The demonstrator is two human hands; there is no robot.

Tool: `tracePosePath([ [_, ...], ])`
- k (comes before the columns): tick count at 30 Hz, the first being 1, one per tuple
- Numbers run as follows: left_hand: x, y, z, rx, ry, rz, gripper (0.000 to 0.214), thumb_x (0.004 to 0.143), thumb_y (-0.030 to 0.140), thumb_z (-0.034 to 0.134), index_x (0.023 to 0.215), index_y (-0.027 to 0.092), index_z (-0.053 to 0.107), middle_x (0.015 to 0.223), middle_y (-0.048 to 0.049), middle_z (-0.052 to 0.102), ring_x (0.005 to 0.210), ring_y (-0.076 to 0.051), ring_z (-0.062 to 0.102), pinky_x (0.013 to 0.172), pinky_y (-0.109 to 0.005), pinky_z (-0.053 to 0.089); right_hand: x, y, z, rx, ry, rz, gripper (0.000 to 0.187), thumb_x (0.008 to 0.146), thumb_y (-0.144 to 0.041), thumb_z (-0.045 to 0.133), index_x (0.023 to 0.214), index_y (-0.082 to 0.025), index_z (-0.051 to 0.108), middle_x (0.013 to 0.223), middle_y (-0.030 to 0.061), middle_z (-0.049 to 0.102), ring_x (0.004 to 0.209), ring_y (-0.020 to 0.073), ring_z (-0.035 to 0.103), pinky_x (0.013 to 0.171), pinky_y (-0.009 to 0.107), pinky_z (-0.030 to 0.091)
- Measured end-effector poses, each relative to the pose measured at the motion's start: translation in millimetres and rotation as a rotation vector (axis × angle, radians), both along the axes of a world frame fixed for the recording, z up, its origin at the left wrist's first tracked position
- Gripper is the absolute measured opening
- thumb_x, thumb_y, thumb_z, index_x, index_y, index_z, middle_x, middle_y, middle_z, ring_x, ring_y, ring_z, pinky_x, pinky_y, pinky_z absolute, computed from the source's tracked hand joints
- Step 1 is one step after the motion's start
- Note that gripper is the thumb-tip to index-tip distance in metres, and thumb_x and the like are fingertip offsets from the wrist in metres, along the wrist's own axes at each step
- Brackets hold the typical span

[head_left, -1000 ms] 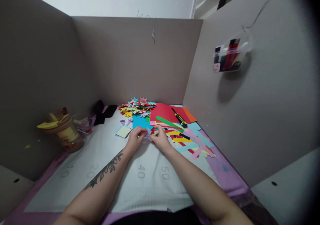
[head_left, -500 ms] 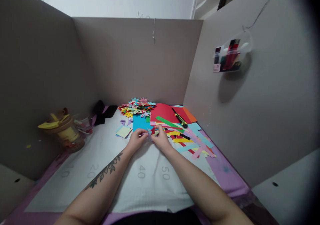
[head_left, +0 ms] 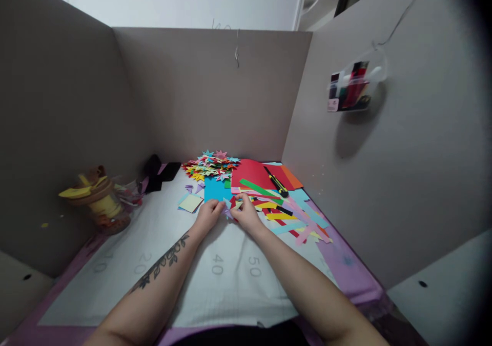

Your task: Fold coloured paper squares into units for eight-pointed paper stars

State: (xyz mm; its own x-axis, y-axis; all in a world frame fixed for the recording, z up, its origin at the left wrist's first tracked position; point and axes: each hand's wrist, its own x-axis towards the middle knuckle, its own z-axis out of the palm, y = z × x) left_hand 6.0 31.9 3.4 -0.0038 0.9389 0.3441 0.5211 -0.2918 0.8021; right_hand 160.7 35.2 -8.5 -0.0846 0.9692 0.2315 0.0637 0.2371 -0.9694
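Observation:
Between my two hands is a small folded paper piece (head_left: 227,210) in pale blue and lilac, with a pale yellow-green part by the right fingertips. My left hand (head_left: 210,212) is closed, its fingertips pinching the left side of the piece. Opposite it, my right hand (head_left: 246,212) pinches the right side with thumb and forefinger. Both hands are just above the white mat, in front of a blue paper sheet (head_left: 216,188). Left of my left hand lies a stack of square paper sheets (head_left: 191,202), with lilac folded bits (head_left: 200,186) behind it.
Folded paper stars (head_left: 209,165) are heaped at the back. Red paper (head_left: 249,171) bears a yellow-black utility knife (head_left: 277,182). Coloured paper strips (head_left: 292,218) lie scattered on the right. A pot-like container (head_left: 103,202) stands left; a clear tub (head_left: 355,87) hangs on the right wall.
My left hand has shifted slightly left and its fingers have curled in more. The paper piece now shows more between the hands. My right hand is nearly where it was.

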Motion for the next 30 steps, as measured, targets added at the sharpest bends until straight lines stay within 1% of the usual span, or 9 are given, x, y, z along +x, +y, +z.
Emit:
tracePosePath([
  [3, 0, -2, 3.8, -0.045, -0.08, 0.03, 0.031, 0.075, 0.043, 0.054, 0.058, 0.017, 0.053, 0.054, 0.0033, 0.047, 0.055, -0.012, 0.044, 0.054, -0.024, 0.032, 2, 0, 1.1, -0.032, 0.035, 0.015, 0.034, 0.061, -0.019, 0.055, 0.093, -0.022, 0.043, 0.058, -0.0096, 0.049, 0.045, 0.0083, 0.042, 0.041, 0.017, 0.032],
  [6, 0, -5, 8.1, -0.1, -0.152, 0.019, 0.029, 0.073, 0.044, 0.055, 0.067, 0.016, 0.058, 0.056, 0.003, 0.053, 0.052, -0.012, 0.046, 0.051, -0.023, 0.035, 3, 0, 2.0, -0.052, 0.066, 0.025, 0.035, 0.061, -0.019, 0.056, 0.093, -0.022, 0.043, 0.056, -0.0102, 0.049, 0.043, 0.008, 0.042, 0.039, 0.016, 0.031],
  [10, 3, -8, 11.7, -0.134, -0.202, 0.037, 0.029, 0.07, 0.044, 0.059, 0.061, 0.017, 0.055, 0.049, 0.0055, 0.047, 0.045, -0.01, 0.042, 0.047, -0.022, 0.033, 3, 0, 0.3, -0.071, 0.093, 0.044, 0.036, 0.06, -0.02, 0.057, 0.093, -0.022, 0.043, 0.055, -0.0105, 0.049, 0.041, 0.0079, 0.042, 0.038, 0.017, 0.032],
  [14, 5, -9, 11.9, -0.127, -0.227, 0.074, 0.032, 0.069, 0.044, 0.061, 0.054, 0.018, 0.05, 0.045, 0.0064, 0.042, 0.045, -0.009, 0.039, 0.047, -0.022, 0.03, 3, 1, -1.8, -0.088, 0.108, 0.07, 0.037, 0.061, -0.021, 0.059, 0.094, -0.022, 0.043, 0.053, -0.0109, 0.05, 0.039, 0.0083, 0.043, 0.038, 0.017, 0.033],
  [20, 6, -9, 10.9, -0.108, -0.271, 0.111, 0.031, 0.067, 0.043, 0.064, 0.055, 0.017, 0.05, 0.05, 0.0052, 0.045, 0.05, -0.01, 0.04, 0.049, -0.022, 0.029, 1, 1, -3.9, -0.113, 0.119, 0.081, 0.038, 0.063, -0.025, 0.06, 0.096, -0.022, 0.042, 0.053, -0.0107, 0.051, 0.039, 0.0091, 0.046, 0.038, 0.017, 0.034],
  [24, 8, -11, 11.5, -0.12, -0.326, 0.066, 0.032, 0.068, 0.043, 0.063, 0.056, 0.017, 0.05, 0.052, 0.0049, 0.045, 0.051, -0.01, 0.042, 0.05, -0.022, 0.032, 1, 2, -3.9, -0.094, 0.133, 0.053, 0.037, 0.063, -0.024, 0.061, 0.095, -0.022, 0.042, 0.054, -0.0108, 0.051, 0.04, 0.0083, 0.044, 0.039, 0.017, 0.032],
  [25, 10, -12, 11.3, -0.126, -0.345, 0.042, 0.032, 0.068, 0.044, 0.063, 0.059, 0.017, 0.051, 0.054, 0.0044, 0.047, 0.052, -0.01, 0.044, 0.05, -0.022, 0.033, 2, 2, -3.5, -0.087, 0.137, 0.046, 0.037, 0.063, -0.024, 0.061, 0.095, -0.022, 0.042, 0.053, -0.0108, 0.05, 0.04, 0.0083, 0.043, 0.04, 0.017, 0.032],
  [27, 13, -13, 10.2, -0.137, -0.392, -0.007, 0.031, 0.067, 0.045, 0.064, 0.072, 0.017, 0.054, 0.063, 0.0031, 0.054, 0.056, -0.011, 0.049, 0.052, -0.022, 0.038, 1, 2, -2.6, -0.071, 0.148, 0.034, 0.037, 0.063, -0.024, 0.06, 0.095, -0.022, 0.042, 0.054, -0.0107, 0.05, 0.042, 0.0086, 0.044, 0.042, 0.017, 0.033],
  [30, 18, -14, 7.5, -0.153, -0.455, -0.057, 0.043, 0.063, 0.044, 0.067, 0.093, 0.017, 0.05, 0.07, 0.0024, 0.058, 0.059, -0.012, 0.055, 0.055, -0.023, 0.043, 1, 2, -2.2, -0.055, 0.157, 0.028, 0.037, 0.063, -0.024, 0.061, 0.095, -0.022, 0.042, 0.056, -0.0101, 0.051, 0.046, 0.0093, 0.047, 0.044, 0.018, 0.035],
])
